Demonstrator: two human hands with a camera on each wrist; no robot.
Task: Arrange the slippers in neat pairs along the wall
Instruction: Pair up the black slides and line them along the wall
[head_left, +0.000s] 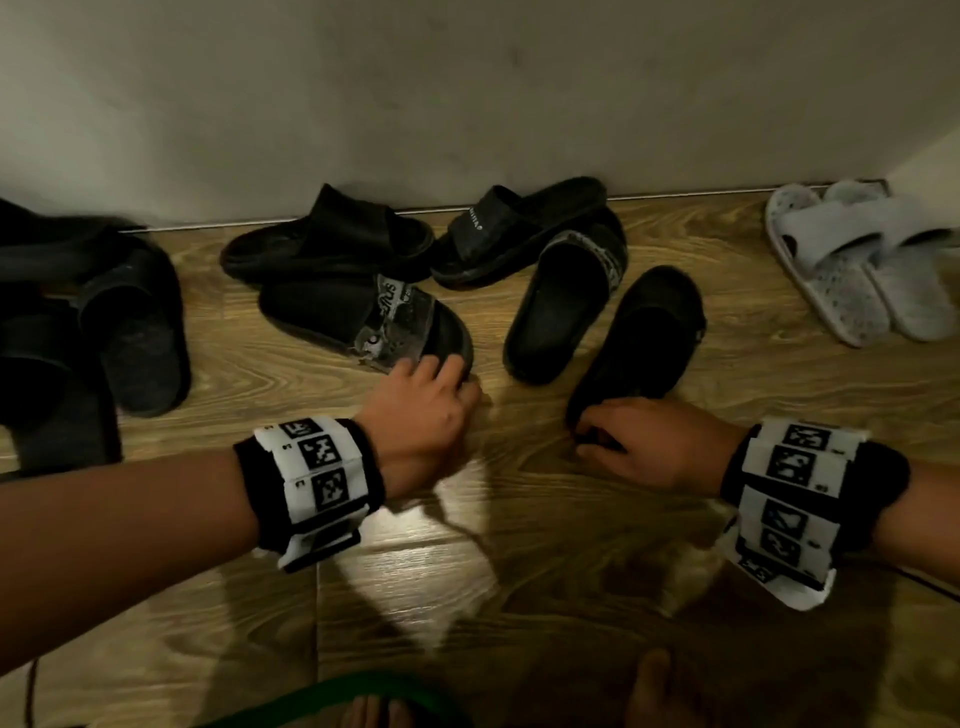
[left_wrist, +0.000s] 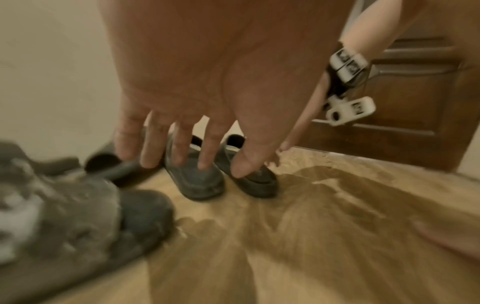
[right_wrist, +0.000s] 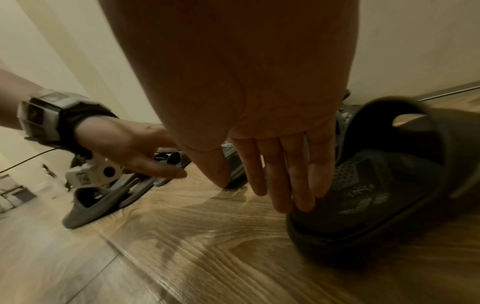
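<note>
The wall (head_left: 467, 78) is taken as landmark; its foot runs across the top of the wooden floor (head_left: 519, 545). Against its foot a plain black slide (head_left: 332, 239) and a black slide with a small logo strap (head_left: 514, 228) lie crooked. A step out from the wall, a printed-strap slide (head_left: 363, 317) lies sideways and its apparent mate (head_left: 566, 306) points toward the wall; farther out still lies a plain dark slide (head_left: 639, 338). A pale grey pair (head_left: 852, 260) sits by the wall's right end, and dark slippers (head_left: 124, 322) are heaped at its left.

The left hand (head_left: 421, 415) is seen released, fingers spread, at the toe of the printed-strap slide; contact cannot be confirmed. The right hand (head_left: 644, 441) is seen resting straight fingers on the heel of the plain dark slide, without a grasp.

The slides are judged light, rubbery and somewhat flexible, easily slid along the floor; a hold at the heel rim or under the strap is judged best.
</note>
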